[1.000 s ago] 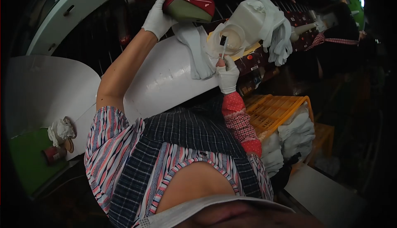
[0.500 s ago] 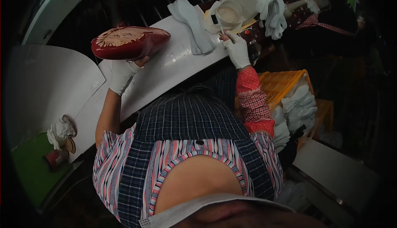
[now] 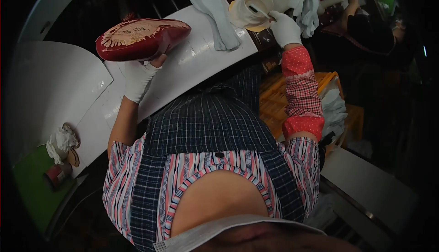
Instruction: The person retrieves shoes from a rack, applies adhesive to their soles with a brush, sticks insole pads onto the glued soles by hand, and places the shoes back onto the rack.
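My left hand [image 3: 139, 79], in a white glove with bare fingertips, grips a glossy dark red shoe [image 3: 153, 42] from below. The shoe is held upside down, its pale pleated underside facing up and the toe pointing left. My right hand [image 3: 286, 29], gloved too, is closed in a pinch at the mouth of a cut white plastic jug [image 3: 250, 0]. Between its fingertips is a thin pale brush [image 3: 265, 13], whose far end reaches into the jug; a small dark patch shows there.
Grey-white shoe-shaped pieces [image 3: 215, 19] lie on the white worktop [image 3: 196, 62]; more hang beside the jug [image 3: 308, 14]. An orange crate [image 3: 274, 99] holds similar pieces at right. Crumpled white material [image 3: 64, 140] and a red can [image 3: 58, 174] are at left. Another person [image 3: 368, 30] works at far right.
My right hand has moved right and slightly up, and the brush end has shifted with it inside the jug. My left hand keeps the shoe nearly in place, slightly turned.
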Demonstrator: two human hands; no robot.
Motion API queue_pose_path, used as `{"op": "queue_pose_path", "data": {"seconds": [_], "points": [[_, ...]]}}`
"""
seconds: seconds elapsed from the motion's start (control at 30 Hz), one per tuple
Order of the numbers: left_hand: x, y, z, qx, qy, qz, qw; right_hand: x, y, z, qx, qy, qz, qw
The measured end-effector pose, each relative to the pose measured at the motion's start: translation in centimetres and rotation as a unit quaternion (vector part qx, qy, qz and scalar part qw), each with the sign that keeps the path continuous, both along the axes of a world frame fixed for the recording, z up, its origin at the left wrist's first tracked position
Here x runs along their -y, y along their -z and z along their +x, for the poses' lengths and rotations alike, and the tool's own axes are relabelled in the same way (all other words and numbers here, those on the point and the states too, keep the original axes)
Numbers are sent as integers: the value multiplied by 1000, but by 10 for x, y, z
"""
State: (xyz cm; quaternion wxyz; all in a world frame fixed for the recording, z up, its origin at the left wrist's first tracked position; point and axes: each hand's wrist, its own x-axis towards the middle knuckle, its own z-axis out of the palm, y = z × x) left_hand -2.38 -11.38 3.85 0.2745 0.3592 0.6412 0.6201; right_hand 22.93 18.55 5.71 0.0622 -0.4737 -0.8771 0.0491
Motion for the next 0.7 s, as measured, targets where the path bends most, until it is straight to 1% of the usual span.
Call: {"op": "queue_pose_path", "data": {"seconds": [0.07,0.13,0.2,0.27,0.3,0.37,0.4,0.43,0.47,0.5,0.57,0.6,0.63,0.67,0.7], "points": [[8,5,2,-2,-3,14,1000,2,7,-1,35,-27,35,998],[10,4,7,1,-7,16,1000,0,8,-1,35,-32,18,999],[9,2,14,60,-10,43,997,-4,10,1,36,-37,3,999],[7,-1,16,47,-19,26,998,-10,18,7,-32,-64,-23,997],[6,-2,16,34,-28,11,999,-13,21,11,-31,-64,-26,997],[3,2,15,19,-27,4,999,-18,30,17,-104,-95,-110,984],[0,3,14,3,-24,0,1000,-15,29,16,-103,-96,-113,984],[-2,3,14,4,-25,-3,1000,-11,29,15,-178,-60,-185,965],[-5,3,16,-25,-28,-8,999,-5,28,15,-251,-23,-255,933],[-9,4,16,-54,-30,-13,998,2,23,13,-249,-22,-259,933],[-15,13,16,-62,-18,-23,998,14,12,10,-332,48,-356,872],[-19,18,17,-72,-5,-32,997,13,13,10,-331,50,-360,871],[-23,21,18,-71,-5,-35,997,12,15,12,-361,48,-377,852],[-28,24,19,-41,20,-47,998,11,17,12,-390,46,-393,831],[-31,26,21,-11,45,-58,997,11,19,12,-389,47,-395,831]]}}
